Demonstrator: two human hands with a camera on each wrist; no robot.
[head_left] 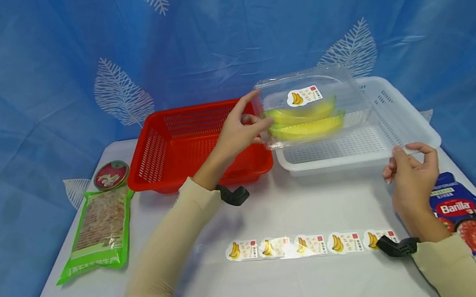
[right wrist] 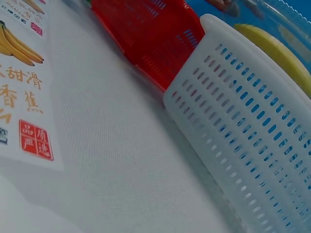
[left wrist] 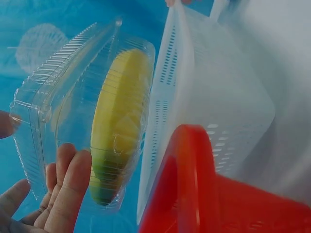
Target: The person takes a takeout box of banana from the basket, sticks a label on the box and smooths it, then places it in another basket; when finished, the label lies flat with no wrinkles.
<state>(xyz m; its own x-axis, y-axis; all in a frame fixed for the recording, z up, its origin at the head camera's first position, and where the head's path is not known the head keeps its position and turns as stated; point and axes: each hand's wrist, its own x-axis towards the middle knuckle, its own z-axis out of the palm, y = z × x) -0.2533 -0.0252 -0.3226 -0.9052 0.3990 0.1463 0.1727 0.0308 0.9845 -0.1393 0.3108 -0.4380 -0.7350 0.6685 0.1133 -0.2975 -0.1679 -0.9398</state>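
Note:
My left hand point(head_left: 241, 125) grips the left end of a clear plastic clamshell box point(head_left: 276, 95), thumb in front. Inside lie yellow bananas point(head_left: 307, 129) with greenish tips, and a banana label point(head_left: 304, 95) is stuck on the lid. The box is tilted above the left part of the white basket point(head_left: 320, 164). At that basket's front right corner, my right hand point(head_left: 413, 179) pinches the rim with thumb and curled fingers. In the left wrist view, fingers point(left wrist: 68, 189) hold the box's edge, and the box point(left wrist: 34, 104) stands close beside the white basket's wall.
A red basket point(head_left: 202, 181) stands left of the white one. Several banana labels point(head_left: 310, 245) lie in a strip at the front. A green-edged food bag point(head_left: 98, 225) and a round tin point(head_left: 111, 175) lie at left, a blue Barilla packet point(head_left: 469, 216) at right.

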